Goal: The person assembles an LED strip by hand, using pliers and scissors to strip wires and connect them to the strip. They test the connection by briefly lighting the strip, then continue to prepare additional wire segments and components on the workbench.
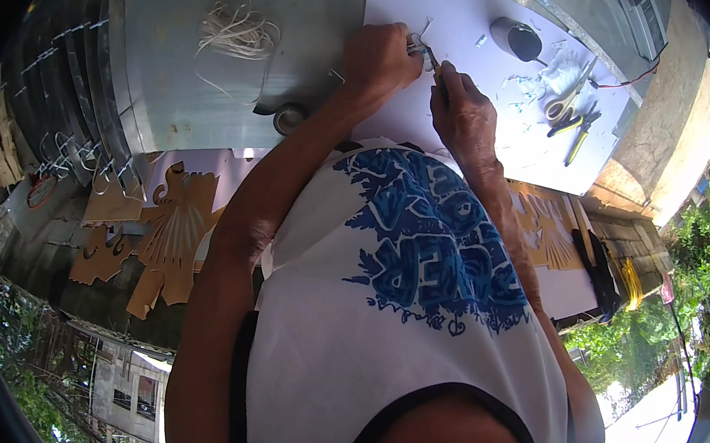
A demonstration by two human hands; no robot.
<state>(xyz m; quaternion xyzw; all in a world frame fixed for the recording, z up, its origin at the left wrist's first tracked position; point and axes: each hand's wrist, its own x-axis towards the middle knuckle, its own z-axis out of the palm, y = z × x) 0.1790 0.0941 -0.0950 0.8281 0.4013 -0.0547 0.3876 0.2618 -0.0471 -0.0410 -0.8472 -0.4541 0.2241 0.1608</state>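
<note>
My left hand (382, 58) is closed, its fingertips pinching a small whitish piece (417, 47) above the edge of a white sheet (471, 5). From the right, my right hand (464, 113) grips a thin tool with an orange and dark handle (439, 77). Its narrow tip meets the small piece at my left fingertips. The tool's exact kind is hard to make out, since my fingers cover most of the handle. Thin pale strands stick out around the piece.
On the sheet lie a dark round object (519, 38), scissors (564, 107), yellow-and-black pliers (579, 138) and whitish scraps (561, 73). White cord (236, 32) and a black tape roll (289, 118) rest on the grey metal tabletop (172, 94). Brown cut-out panels (176, 230) lie below left.
</note>
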